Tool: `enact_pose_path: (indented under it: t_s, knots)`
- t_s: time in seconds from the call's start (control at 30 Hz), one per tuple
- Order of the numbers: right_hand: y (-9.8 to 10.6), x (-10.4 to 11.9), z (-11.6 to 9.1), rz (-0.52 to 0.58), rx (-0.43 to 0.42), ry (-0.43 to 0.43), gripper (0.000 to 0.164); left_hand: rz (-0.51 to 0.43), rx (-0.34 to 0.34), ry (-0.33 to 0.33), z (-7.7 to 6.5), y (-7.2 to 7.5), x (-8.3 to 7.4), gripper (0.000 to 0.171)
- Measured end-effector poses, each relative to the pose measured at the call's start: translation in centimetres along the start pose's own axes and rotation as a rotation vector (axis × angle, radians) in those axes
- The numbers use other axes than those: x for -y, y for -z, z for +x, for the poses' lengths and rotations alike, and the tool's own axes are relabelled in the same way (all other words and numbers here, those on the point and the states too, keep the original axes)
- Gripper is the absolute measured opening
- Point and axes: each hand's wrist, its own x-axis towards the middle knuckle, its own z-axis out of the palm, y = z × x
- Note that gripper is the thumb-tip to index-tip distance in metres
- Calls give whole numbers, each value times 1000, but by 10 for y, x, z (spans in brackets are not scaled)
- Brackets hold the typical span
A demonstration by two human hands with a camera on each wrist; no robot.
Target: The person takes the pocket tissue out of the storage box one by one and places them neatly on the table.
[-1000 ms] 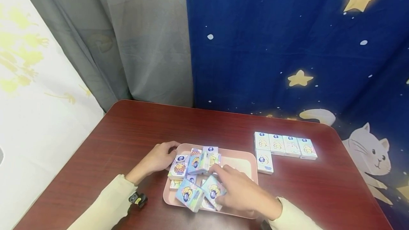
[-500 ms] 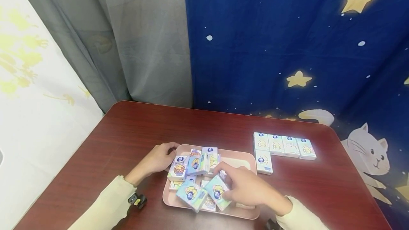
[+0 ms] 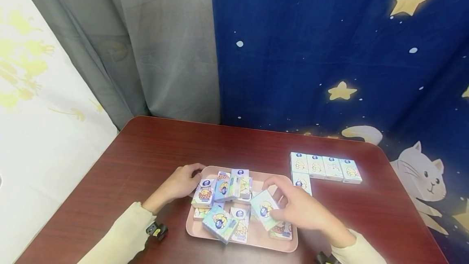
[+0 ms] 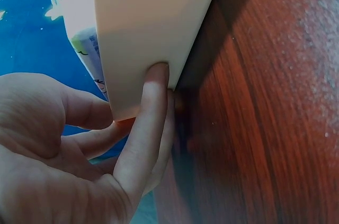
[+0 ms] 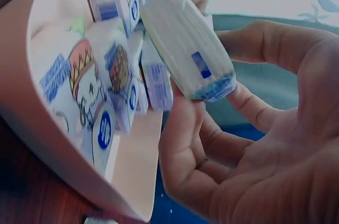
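Observation:
My right hand (image 3: pixel 304 209) pinches a blue-and-white tissue pack (image 3: pixel 264 210) between thumb and fingers, tilted over the right half of the pink tray (image 3: pixel 271 245). In the right wrist view the end of this pack (image 5: pixel 193 49) faces the camera, with a small dark blue mark. My left hand (image 3: pixel 185 180) holds the tray at its left end. In the left wrist view one finger (image 4: pixel 151 107) lies along the tray's outer wall and the thumb is at the rim. Several tissue packs with cartoon prints lie jumbled in the tray, among them a blue one (image 3: pixel 220 222) at the front.
Right of the tray, several tissue packs (image 3: pixel 316 166) lie side by side in a row on the dark red table (image 3: pixel 161 146). Another pack (image 3: pixel 301 182) lies below the row's left end, partly behind my right hand. Grey and blue star-printed curtains (image 3: pixel 278 52) hang behind.
My right hand has lifted the tissue pack from the tray's front middle and carried it right, uncovering a white pack beneath. My left hand stays at the tray's left end.

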Motion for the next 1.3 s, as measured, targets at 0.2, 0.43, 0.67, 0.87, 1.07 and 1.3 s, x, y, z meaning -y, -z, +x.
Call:
enact_pose_path:
  t_s: [0.2,0.43,0.67,0.87,1.07,1.3]
  knots:
    - [10,-15,-7,89,-45,-25,57,-2,0,7,0,0,1,32]
    - [20,-36,-15,352,-66,-106,61,-17,6,10,-1,-1,1,32]
    - [30,-58,-20,453,-155,-188,62,-11,5,8,-1,0,0,33]
    - [38,-75,-21,469,-264,-266,59,2,2,-4,0,0,-1,32]
    - [45,-94,-23,517,-329,-309,56,35,-11,-5,1,0,1,32]
    - [51,-108,-29,516,-364,-420,57,47,-12,-20,2,0,3,33]
